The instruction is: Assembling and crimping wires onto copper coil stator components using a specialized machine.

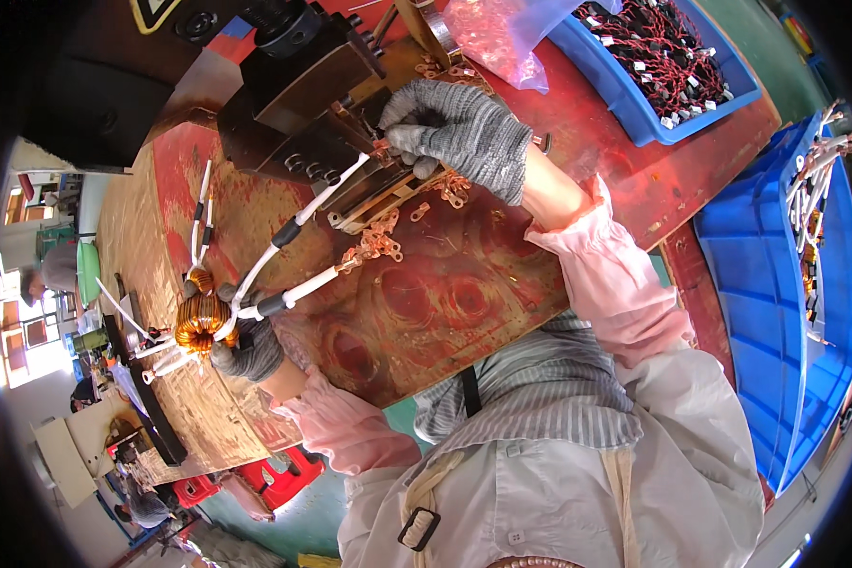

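Note:
My left hand (252, 352), in a grey knit glove, is closed around a copper-wound ring coil (204, 322) at the left of the table. White-sleeved leads with black bands run out from the coil. One white lead (284, 232) rises to the black press (298, 104), with a copper terminal lug (381, 153) at its end. My right hand (459, 128), gloved too, is pinched at that lug beside the press jaws; its fingertips are partly hidden. A second lead (303, 288) ends near a small pile of copper lugs (377, 240).
A blue tray (648, 128) of black parts with red wires stands at the back right, next to a clear bag (492, 38) of copper pieces. A large blue bin (743, 275) holding white-leaded coils is at my right. Red stools (289, 481) stand below the table's left edge.

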Demonstrator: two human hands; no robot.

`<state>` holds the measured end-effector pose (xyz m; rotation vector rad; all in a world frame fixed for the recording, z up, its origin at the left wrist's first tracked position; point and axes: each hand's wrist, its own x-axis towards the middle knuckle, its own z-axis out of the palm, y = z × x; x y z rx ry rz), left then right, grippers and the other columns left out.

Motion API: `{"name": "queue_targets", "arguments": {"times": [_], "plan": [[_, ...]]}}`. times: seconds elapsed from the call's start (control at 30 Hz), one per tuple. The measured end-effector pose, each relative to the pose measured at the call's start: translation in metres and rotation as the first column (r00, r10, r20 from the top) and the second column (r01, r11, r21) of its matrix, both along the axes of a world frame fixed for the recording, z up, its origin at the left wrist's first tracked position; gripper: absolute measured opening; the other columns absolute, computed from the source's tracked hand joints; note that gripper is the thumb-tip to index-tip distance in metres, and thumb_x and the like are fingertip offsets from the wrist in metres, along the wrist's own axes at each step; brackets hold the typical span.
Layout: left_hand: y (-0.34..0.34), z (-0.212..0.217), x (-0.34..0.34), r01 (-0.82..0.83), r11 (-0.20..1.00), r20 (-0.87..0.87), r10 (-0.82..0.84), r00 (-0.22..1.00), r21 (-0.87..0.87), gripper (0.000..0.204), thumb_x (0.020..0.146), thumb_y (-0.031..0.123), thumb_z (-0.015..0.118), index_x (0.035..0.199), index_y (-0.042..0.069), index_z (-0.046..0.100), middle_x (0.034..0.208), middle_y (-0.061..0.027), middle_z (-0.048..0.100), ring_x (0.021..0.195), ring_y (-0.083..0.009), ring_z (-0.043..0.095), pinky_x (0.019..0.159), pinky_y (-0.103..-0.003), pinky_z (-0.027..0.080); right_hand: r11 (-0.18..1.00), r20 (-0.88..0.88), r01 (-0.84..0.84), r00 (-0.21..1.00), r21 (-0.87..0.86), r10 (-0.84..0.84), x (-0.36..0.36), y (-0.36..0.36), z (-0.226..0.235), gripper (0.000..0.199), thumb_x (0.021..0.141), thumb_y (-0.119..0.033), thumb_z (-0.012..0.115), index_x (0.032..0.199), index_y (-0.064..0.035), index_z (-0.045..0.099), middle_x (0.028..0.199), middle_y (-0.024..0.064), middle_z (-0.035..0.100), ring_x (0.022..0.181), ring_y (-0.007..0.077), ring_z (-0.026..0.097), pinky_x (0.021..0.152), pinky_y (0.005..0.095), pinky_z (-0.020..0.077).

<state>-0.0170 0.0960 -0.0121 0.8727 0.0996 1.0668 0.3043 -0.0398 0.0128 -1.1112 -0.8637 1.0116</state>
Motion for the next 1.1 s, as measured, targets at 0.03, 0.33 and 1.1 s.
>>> {"name": "queue_targets", "arguments": {"times": [0.03,0.33,1.1], "plan": [[-0.002,0.001,0.002,-0.012,1.0,0.004,0.013,1.0,-0.007,0.08,0.062,0.015,0.074,0.129,0.007,0.031,0.126,-0.013,0.037,0.102,-0.022,0.048,0.08,-0.038,0.042,1.0,-0.01,0.005,1.0,-0.004,-0.005,-0.001,0.001,0.0,0.014,0.081,-0.006,0.058,0.094,-0.0019,0.057,0.078,0.0051,0.059,0.065,0.0109,0.057,0.053,0.0228,0.0503],[-0.002,0.005,0.007,-0.023,1.0,-0.015,0.023,1.0,0.014,0.081,0.061,0.018,0.075,0.129,0.005,0.032,0.123,-0.014,0.038,0.103,-0.0226,0.047,0.078,-0.037,0.042,0.988,0.179,0.152,0.971,0.037,-0.156,-0.004,0.015,-0.009,0.016,0.076,-0.007,0.06,0.091,-0.0018,0.059,0.078,0.0062,0.061,0.068,0.0134,0.057,0.06,0.0266,0.0477],[0.004,-0.002,-0.005,-0.063,0.998,-0.018,0.063,0.998,0.023,0.083,0.063,0.019,0.072,0.132,0.005,0.027,0.123,-0.0135,0.04,0.104,-0.0235,0.048,0.079,-0.039,0.042,0.886,0.068,0.412,0.898,0.213,-0.434,0.007,0.007,-0.023,0.018,0.079,-0.013,0.062,0.092,-0.0014,0.058,0.076,0.0033,0.059,0.072,0.009,0.055,0.066,0.0234,0.0458]]}}
